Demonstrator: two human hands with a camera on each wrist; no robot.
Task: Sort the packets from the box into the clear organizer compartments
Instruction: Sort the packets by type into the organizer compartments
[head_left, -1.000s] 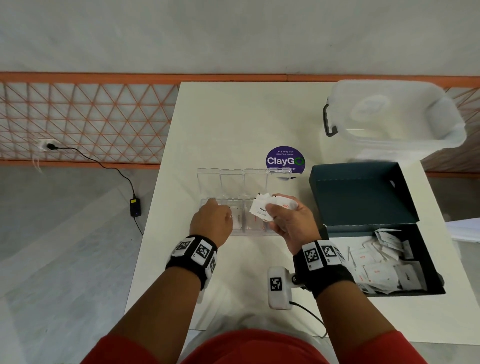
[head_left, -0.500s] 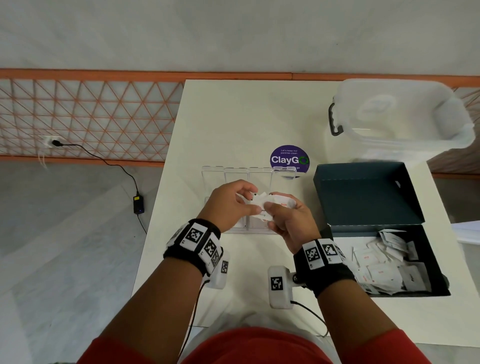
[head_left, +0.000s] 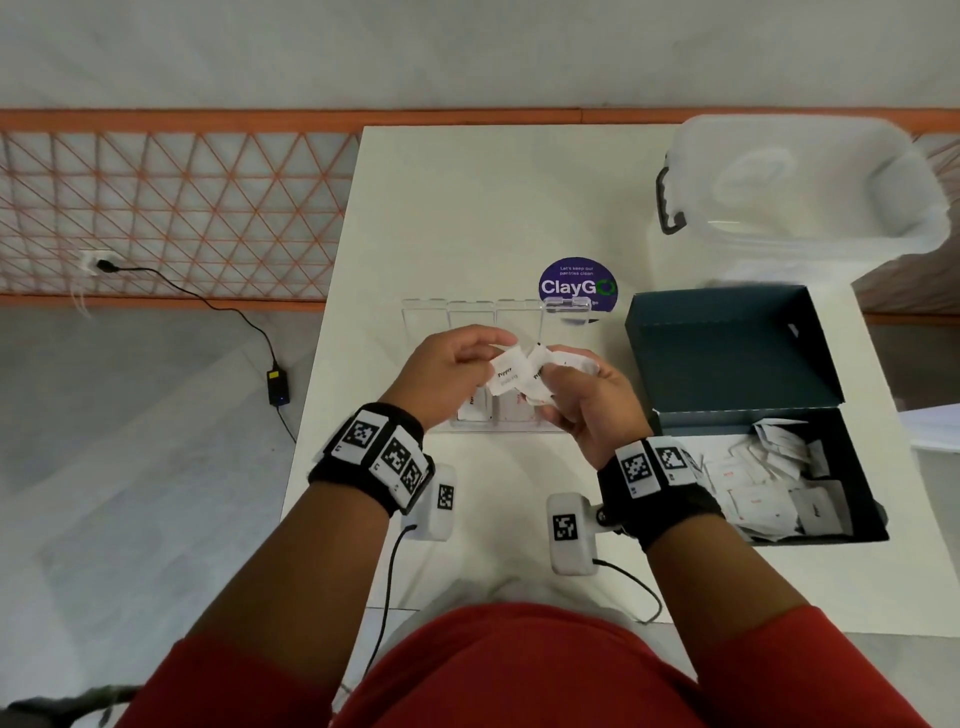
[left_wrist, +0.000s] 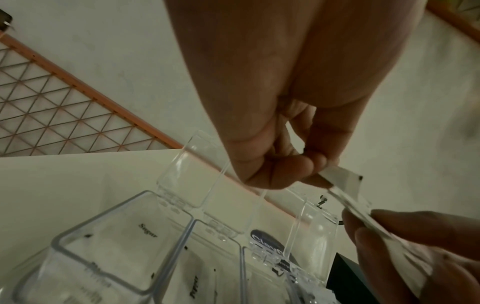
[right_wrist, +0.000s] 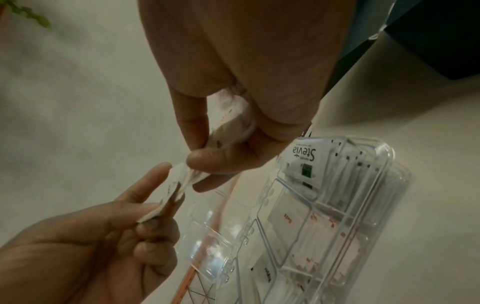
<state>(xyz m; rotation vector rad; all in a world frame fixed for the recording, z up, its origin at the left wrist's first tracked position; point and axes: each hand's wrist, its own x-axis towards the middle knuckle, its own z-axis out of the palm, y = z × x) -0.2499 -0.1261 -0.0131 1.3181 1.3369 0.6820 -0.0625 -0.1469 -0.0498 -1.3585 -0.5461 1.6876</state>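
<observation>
Both hands hover over the clear organizer (head_left: 470, 312), whose lids stand open. My left hand (head_left: 457, 371) pinches a white pepper packet (head_left: 506, 371) between thumb and fingers. My right hand (head_left: 582, 395) grips a small bunch of white packets (head_left: 566, 361) beside it. The left wrist view shows the pinched packet (left_wrist: 342, 183) above compartments (left_wrist: 124, 242) with sugar and pepper packets. In the right wrist view the organizer (right_wrist: 337, 205) holds stevia and red-printed packets. The dark box (head_left: 748, 415) at the right, its lid open, holds several more packets (head_left: 769, 483).
A large clear lidded tub (head_left: 800, 192) stands at the table's far right. A purple round sticker (head_left: 576, 286) lies behind the organizer. Two wrist camera units (head_left: 569, 530) hang over the near table. A cable and adapter (head_left: 275, 387) lie on the floor at left.
My left hand rose from the organizer's left compartments to meet the right hand, and now pinches one pepper packet from the bunch. The right hand has stayed in place.
</observation>
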